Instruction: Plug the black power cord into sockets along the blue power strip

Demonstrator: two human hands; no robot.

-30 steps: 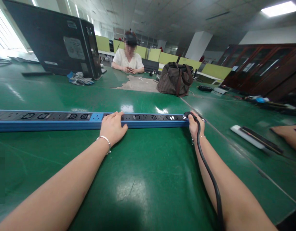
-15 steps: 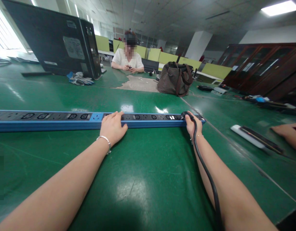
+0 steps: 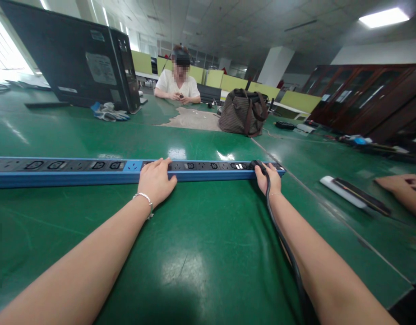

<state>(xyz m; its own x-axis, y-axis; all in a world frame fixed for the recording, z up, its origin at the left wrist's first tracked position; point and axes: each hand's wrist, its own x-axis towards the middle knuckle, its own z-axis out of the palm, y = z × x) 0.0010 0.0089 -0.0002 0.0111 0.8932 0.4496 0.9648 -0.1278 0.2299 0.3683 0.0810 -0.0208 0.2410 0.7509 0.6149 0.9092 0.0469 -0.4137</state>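
A long blue power strip [image 3: 201,175] with a row of black sockets lies across the green table. My left hand [image 3: 156,178] grips it near the light-blue socket, fingers over the top and thumb along the front side. Close to the strip's right end, my right hand [image 3: 269,177] is closed on the black plug [image 3: 256,165] of a power cord. The plug is against the socket face; how far it is in, I cannot tell. From it the black cord [image 3: 279,230] runs down along my right forearm.
A black computer case [image 3: 89,58] stands at the back left, with work gloves [image 3: 109,112] before it. A brown bag [image 3: 242,112] sits beyond the strip. Across the table sits a person [image 3: 177,85]. Another person's hand [image 3: 399,183] is at right, near a white-and-black bar [image 3: 355,195].
The plug in my right hand sits slightly lower against the strip, and its cord lies closer along my forearm. My left hand keeps its place on the strip. The view has shifted slightly.
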